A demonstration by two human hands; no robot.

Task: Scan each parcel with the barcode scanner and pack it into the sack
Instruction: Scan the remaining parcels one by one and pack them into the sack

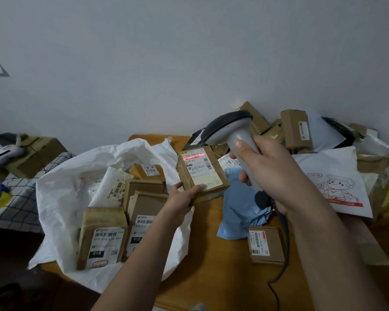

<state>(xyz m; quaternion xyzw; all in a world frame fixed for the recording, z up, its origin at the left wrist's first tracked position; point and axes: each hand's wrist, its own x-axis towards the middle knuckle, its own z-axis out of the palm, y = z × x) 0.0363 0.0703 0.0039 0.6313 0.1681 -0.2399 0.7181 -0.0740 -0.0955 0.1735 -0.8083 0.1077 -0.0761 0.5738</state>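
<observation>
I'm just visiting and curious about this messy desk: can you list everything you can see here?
Held parcel: one, brown, red scan line across its label.
Barcode scanner: one, grey, aimed at that label.
Sack: one, white, open at left, several brown parcels inside.
Blue mailer: one, mid-table.
Small box: one, brown, near the mailer.
Cartoon mailer: one, white, at right.
Parcel pile: brown boxes, back right.
Table: orange-brown.
Left hand: grips the held parcel.
Right hand: grips the scanner.

Brown parcel (pixel 202 173) with a red scan line; grey scanner (pixel 236 135); white sack (pixel 61 189); orange-brown worktop (pixel 222 277); blue mailer (pixel 240 207).
</observation>
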